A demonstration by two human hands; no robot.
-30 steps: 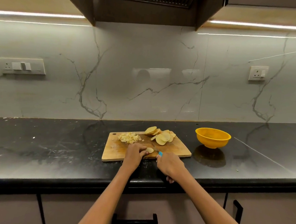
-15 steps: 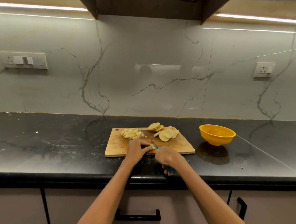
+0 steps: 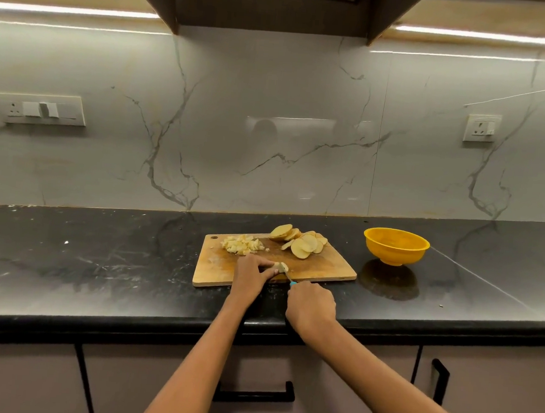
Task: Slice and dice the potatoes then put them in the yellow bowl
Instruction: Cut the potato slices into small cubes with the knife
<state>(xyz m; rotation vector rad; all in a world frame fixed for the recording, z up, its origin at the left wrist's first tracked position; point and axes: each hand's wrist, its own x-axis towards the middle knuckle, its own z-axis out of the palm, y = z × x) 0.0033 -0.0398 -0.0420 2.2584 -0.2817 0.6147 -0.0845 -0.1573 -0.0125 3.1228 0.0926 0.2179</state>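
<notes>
Dim, warm picture. Light strips [image 3: 483,35] across the top glare white and reflect in the glossy wall [image 3: 270,125]. Wide-angle bending at the edges; detail slightly soft.

I see the board [image 3: 318,267] on the desk [image 3: 99,265], the bowl [image 3: 395,246] to its right. On the board, diced bits [image 3: 241,245] lie left of the slices [image 3: 299,242].

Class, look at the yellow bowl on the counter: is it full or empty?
Empty. The yellow bowl shows only its bare inside; the diced potato and slices lie on the cutting board.
</notes>
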